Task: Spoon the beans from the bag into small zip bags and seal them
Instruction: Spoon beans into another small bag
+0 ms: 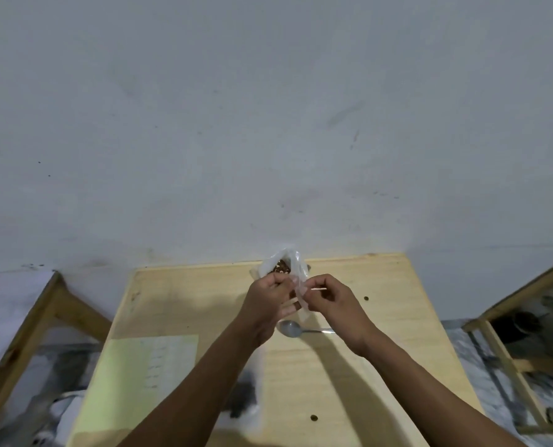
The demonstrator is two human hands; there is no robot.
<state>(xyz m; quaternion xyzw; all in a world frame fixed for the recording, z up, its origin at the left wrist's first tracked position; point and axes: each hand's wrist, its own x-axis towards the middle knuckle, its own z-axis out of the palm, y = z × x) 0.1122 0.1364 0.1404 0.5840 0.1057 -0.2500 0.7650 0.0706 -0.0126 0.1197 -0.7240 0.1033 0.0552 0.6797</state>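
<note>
- While both hands meet above the far middle of the table (349,375), the left hand (268,301) and right hand (328,300) each pinch the top edge of one small clear zip bag (300,300) between thumb and fingertips.
- The zip bag hangs between the two hands, lifted off the table; something brown shows low inside it, though too blurred to tell apart.
- Behind the hands, at the table's far edge against the wall (268,124), stands the bean bag (284,264), its clear mouth open and brown beans (281,269) visible inside.
- A metal spoon (296,329) lies flat on the wood just nearer than the hands, bowl to the left, handle pointing right, touched by neither hand.
- A pale yellow-green sheet (139,375) with faint writing lies on the table's left part, well apart from the bags.
- One loose bean (366,298) lies on the wood to the right of the right hand.
- Another dark spot (314,417) sits between the forearms near the front edge; whether it is a bean is unclear.
- Wooden frames stand on the floor at either side of the table.
</note>
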